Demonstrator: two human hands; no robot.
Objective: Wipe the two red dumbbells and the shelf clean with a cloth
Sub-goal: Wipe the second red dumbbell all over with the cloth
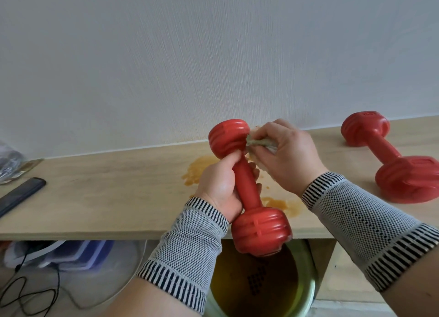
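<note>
My left hand [219,186] grips the handle of a red dumbbell [260,231], held tilted above the front edge of the wooden shelf [107,198]. My right hand [285,148] pinches a small bunched cloth [261,143] against the inner side of the dumbbell's upper head. The second red dumbbell [389,160] lies on the shelf at the right, untouched. An orange-brown stain [199,169] spreads over the shelf behind my hands.
A dark phone [21,193] and a clear plastic bag [9,160] lie at the shelf's left end. Below the shelf stand a yellow-green bucket [306,290], a fan base with cables [35,290], and folded items.
</note>
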